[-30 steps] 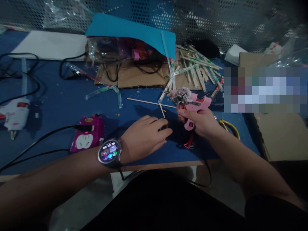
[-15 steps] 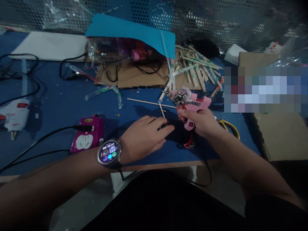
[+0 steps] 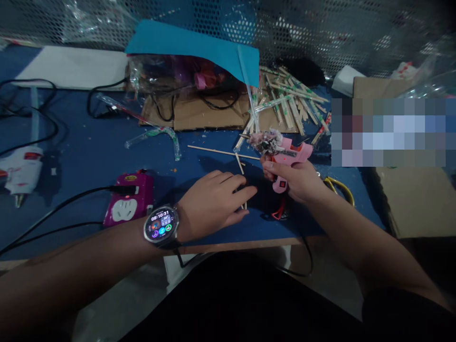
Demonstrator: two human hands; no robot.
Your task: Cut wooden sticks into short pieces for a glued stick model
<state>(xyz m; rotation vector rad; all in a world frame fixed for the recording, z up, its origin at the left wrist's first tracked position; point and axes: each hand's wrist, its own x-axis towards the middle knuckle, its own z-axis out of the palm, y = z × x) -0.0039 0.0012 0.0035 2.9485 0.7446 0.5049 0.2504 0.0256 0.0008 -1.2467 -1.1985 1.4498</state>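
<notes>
My right hand (image 3: 302, 181) is wrapped around the handle of a pink hot glue gun (image 3: 290, 151), whose nozzle end is covered by a messy greyish clump (image 3: 267, 141). My left hand (image 3: 217, 199), with a lit smartwatch (image 3: 161, 225) on its wrist, rests low over the table. Its curled fingers and thumb are closed about short pieces of thin wooden stick (image 3: 244, 205), partly hidden under the fingers. Just beyond the fingertips lies another short wooden piece (image 3: 239, 163). A longer thin stick (image 3: 217, 150) lies crosswise behind it.
A purple power socket (image 3: 130, 197) with a black plug stands left of my left hand. Farther left lies a white glue gun (image 3: 24, 171). Wrapped chopsticks (image 3: 292, 102) are heaped on cardboard (image 3: 210, 111) at the back. Yellow-handled scissors (image 3: 340, 187) lie at right, near more cardboard (image 3: 416, 199).
The thumb of my left hand has shifted slightly down and the short sticks beneath show more. My right hand and the pink glue gun stay in place.
</notes>
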